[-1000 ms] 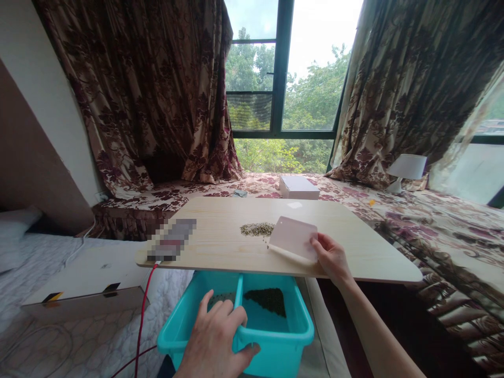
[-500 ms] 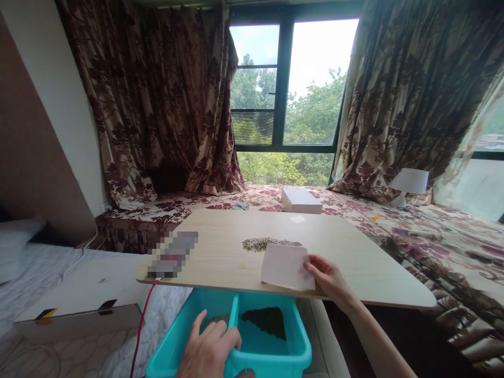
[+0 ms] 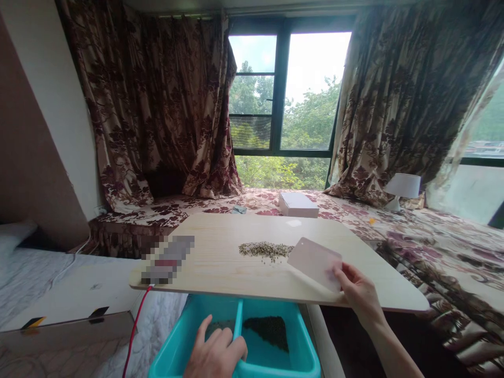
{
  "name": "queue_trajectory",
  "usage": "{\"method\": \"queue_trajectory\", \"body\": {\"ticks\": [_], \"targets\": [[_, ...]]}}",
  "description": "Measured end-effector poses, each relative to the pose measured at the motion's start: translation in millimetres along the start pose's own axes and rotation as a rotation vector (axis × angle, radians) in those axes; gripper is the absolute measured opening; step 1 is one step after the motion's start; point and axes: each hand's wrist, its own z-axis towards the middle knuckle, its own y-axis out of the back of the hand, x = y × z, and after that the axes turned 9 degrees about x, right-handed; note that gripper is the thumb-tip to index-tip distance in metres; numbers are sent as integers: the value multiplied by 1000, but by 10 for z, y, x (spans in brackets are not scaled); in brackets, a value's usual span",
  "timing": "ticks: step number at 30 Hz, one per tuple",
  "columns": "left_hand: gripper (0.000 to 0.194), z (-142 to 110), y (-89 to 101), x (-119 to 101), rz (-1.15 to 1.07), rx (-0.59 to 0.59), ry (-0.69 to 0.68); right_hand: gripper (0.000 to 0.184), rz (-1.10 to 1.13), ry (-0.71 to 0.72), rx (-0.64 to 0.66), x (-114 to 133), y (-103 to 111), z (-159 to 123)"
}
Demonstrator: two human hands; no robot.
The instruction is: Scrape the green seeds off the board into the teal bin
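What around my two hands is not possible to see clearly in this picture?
Head view:
Small greenish grains on the pale wood-grain table: too small to identify.
Table area behind the thin whitish plastic card in the right hand: hidden by that card.
Grey rectangular object on the table: masked by pixel blocks.
Turquoise plastic two-compartment tub: near end cut off by the lower edge; left compartment partly hidden by the left hand.
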Motion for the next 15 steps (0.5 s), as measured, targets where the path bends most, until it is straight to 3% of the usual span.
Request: {"method": "queue_trajectory", "body": {"ticks": [9,15], "targets": [[17,106,29,-156,-152,3,-11,37,23,-40,70,33,-242,-53],[42,148,-2,-205,-193,3,-26,35,-2,-42,117,84,-342,-103]]}}
